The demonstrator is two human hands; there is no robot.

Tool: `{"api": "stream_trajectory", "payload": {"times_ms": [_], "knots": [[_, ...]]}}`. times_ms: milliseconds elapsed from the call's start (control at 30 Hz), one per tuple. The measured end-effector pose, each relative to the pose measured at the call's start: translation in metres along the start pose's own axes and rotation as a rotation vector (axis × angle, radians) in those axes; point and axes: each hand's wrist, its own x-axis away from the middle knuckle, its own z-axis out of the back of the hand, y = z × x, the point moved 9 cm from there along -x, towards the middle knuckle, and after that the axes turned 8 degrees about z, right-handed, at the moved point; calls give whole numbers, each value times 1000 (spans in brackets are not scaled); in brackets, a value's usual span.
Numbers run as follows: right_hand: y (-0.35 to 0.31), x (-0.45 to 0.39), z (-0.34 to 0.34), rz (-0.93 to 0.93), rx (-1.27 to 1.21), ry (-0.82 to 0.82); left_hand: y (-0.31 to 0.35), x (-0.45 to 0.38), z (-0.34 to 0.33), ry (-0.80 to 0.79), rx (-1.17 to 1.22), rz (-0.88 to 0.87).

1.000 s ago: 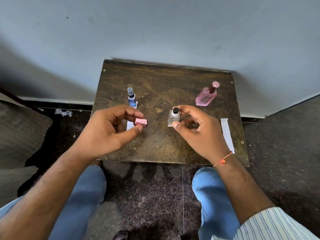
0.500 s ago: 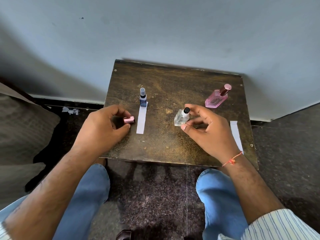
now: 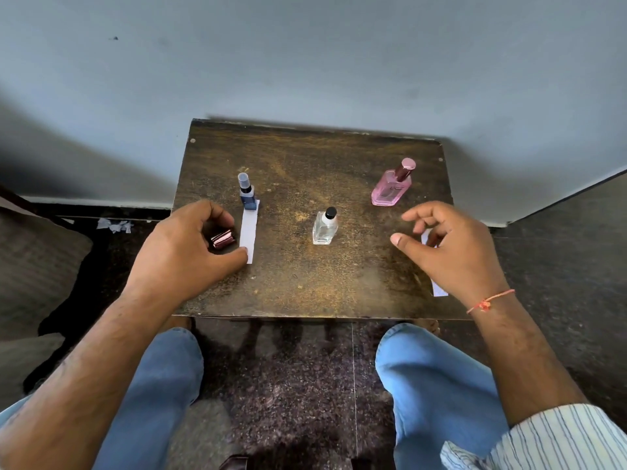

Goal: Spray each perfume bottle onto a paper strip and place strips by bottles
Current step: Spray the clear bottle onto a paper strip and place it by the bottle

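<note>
On the small dark table (image 3: 305,154) stand three bottles. A blue bottle (image 3: 248,198) sits at the far end of a white paper strip (image 3: 248,232). A clear bottle (image 3: 325,228) with a bare black nozzle stands alone in the middle. A pink bottle (image 3: 392,186) with its cap on is at the back right. My left hand (image 3: 183,252) curls round a pink metallic cap (image 3: 222,239) that lies on the table left of the strip. My right hand (image 3: 451,245) hovers with loose fingers and holds nothing. It partly covers a second paper strip (image 3: 440,290) near the right edge.
A grey wall rises right behind the table. Torn paper scraps (image 3: 115,225) lie on the floor to the left, beside a grey cushion (image 3: 37,266). My knees in blue jeans (image 3: 434,374) sit just under the table's near edge.
My right hand let go of the clear bottle and moved right, over the strip at the edge. My left hand lowered the pink cap onto the table beside the blue bottle's strip.
</note>
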Motion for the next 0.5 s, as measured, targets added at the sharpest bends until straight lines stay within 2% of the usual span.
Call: {"api": "stream_trajectory", "payload": {"times_ms": [133, 300, 500], "knots": [[33, 5, 21, -136, 102, -37, 4, -1, 3, 37, -27, 19], [57, 14, 28, -292, 190, -158, 8, -1, 8, 123, -2, 33], [66, 19, 38, -380, 154, -134, 24, 8, 13, 210, 165, -83]]}}
